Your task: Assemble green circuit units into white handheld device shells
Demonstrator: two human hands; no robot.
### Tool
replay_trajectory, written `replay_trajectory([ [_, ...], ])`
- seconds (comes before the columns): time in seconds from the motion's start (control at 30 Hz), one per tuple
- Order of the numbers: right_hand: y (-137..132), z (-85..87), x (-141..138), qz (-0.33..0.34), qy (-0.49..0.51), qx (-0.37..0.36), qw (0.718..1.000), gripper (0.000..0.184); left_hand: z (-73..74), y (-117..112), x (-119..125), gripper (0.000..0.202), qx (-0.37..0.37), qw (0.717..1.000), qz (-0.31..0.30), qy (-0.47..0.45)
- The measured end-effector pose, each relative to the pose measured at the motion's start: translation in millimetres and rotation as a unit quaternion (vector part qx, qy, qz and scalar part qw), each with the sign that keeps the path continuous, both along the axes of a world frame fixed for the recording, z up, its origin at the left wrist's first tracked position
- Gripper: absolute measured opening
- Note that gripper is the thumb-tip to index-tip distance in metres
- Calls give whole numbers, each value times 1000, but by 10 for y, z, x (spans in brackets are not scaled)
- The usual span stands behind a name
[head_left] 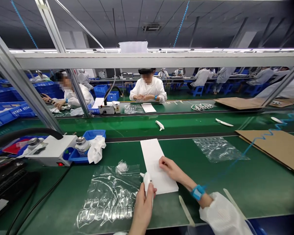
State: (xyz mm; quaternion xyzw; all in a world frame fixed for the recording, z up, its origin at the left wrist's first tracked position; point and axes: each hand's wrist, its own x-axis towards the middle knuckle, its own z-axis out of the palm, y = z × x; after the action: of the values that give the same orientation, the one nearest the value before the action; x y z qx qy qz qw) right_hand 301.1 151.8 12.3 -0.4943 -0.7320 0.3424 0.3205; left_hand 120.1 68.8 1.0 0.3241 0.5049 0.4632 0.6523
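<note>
My left hand [144,204] is closed around a small white plastic part [146,180], whose tip points up and away from me. My right hand [170,169] rests on a white rectangular sheet [154,156] on the green table, its fingers curled and pinching at the sheet's right edge. A blue wrist strap [198,192] with a coiled blue cord sits on my right wrist. Left of the sheet lies a clear plastic blister tray [110,197], with a crumpled bit of clear plastic [122,167] at its far edge.
A white machine [54,149] with a black hose, a blue bin [94,134] and a white cloth [96,149] stand at left. Another clear bag [218,148] and brown cardboard [279,147] lie at right. White parts [159,125] ride the conveyor. Other workers sit opposite.
</note>
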Motion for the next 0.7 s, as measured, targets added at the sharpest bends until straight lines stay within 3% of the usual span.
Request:
replay_trajectory([
  [0.1, -184, 307, -85, 16, 82, -27, 996, 16, 191, -72, -25, 56, 30, 999, -20, -30],
  [0.2, -456, 630, -303, 80, 155, -93, 980, 13, 358, -163, -77, 59, 7, 998, -27, -57],
  [0.27, -607, 743, -477, 101, 147, -109, 978, 12, 403, -215, -116, 62, -17, 997, -21, -73],
  [0.43, -707, 652, -769, 61, 59, -37, 996, 16, 327, -286, -208, 59, -46, 994, 2, -103],
  [0.57, -678, 549, -840, 54, 50, -25, 997, 16, 304, -302, -264, 60, -55, 994, 4, -98],
  [0.7, -685, 549, -875, 53, 48, -27, 997, 16, 350, -319, -292, 59, -56, 994, 10, -97],
])
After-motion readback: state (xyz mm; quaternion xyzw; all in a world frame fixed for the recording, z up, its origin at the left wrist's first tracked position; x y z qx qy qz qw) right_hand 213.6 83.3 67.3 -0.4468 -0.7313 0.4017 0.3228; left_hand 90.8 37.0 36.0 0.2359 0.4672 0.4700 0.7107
